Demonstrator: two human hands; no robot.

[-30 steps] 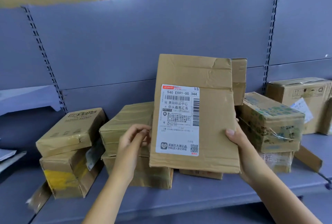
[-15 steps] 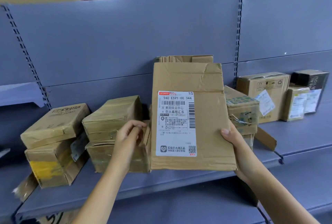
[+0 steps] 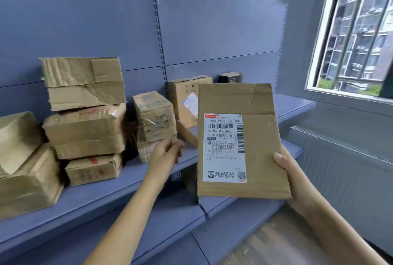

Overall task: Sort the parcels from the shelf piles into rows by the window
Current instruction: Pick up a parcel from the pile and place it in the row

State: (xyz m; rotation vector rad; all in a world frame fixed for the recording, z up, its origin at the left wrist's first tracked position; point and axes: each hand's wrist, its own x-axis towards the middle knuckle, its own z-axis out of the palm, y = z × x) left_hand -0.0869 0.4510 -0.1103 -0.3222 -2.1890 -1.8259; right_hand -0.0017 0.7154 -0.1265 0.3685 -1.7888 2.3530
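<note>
Carrying: right hand (image 3: 291, 173) grips the flat parcel (image 3: 258, 137) at its right edge, upright, label facing the person; I think a hold under the bottom is more safe.
Left hand (image 3: 168, 152): free, fingers loosely curled, just before the shelf (image 3: 102, 198).
Shelf: blue, piles of parcels (image 3: 85, 116) at left.
Room: window (image 3: 357, 30) at right, wooden floor (image 3: 276, 243).

Stacked parcels (image 3: 85, 107) left on shelf (image 3: 106, 196) — window (image 3: 359, 30) right
</note>
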